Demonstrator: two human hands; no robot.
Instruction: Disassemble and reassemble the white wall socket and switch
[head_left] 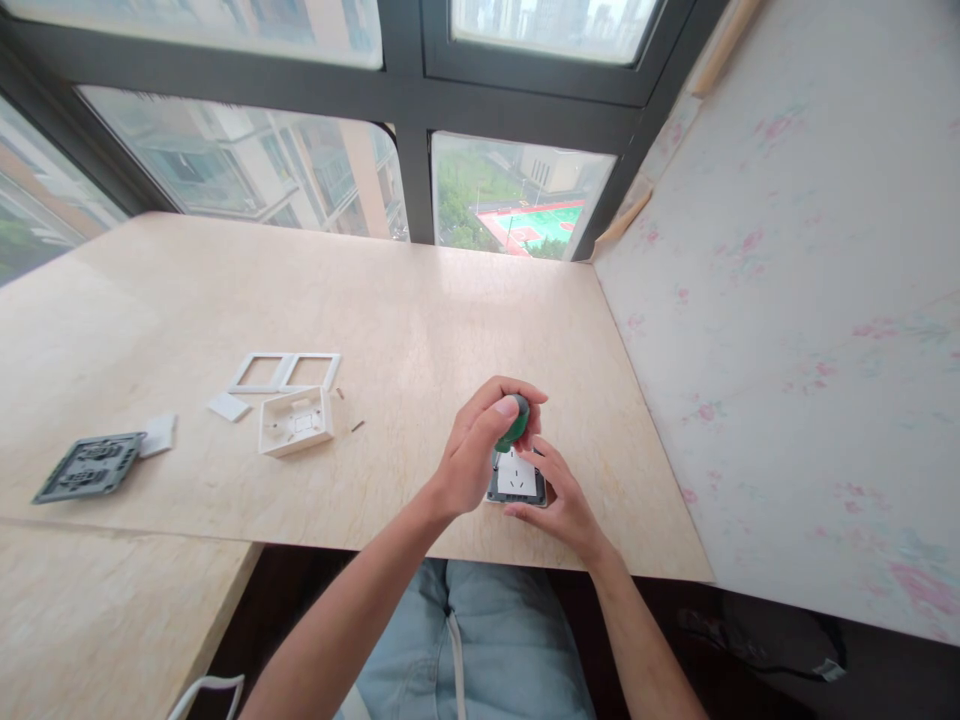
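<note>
Lap: light blue trousers [495, 640] with a white drawstring [457, 665], below the table's near edge.
Right hand: [559, 505] curled around the socket, thumb at its near edge and fingers at its right and far side, gripping it.
Socket: a rectangular panel with a white slotted face and dark grey surround [517, 480], on the table near its front edge, between the hands.
Left hand: [480, 440] closed around the screwdriver, above the socket.
Screwdriver: green-and-black handle [513, 425], shaft reaching down to the socket's left side; the tip's contact is too small to tell.
Left of the table: a dark grey rectangular frame [91, 467] touching a white flat plate [158, 435].
Further in: an open white plastic box [296, 440], a small dark screw [358, 426] just beside it.
Behind the box: a white double-window frame [285, 372].
Far edge: dark grey window frames [525, 115].
</note>
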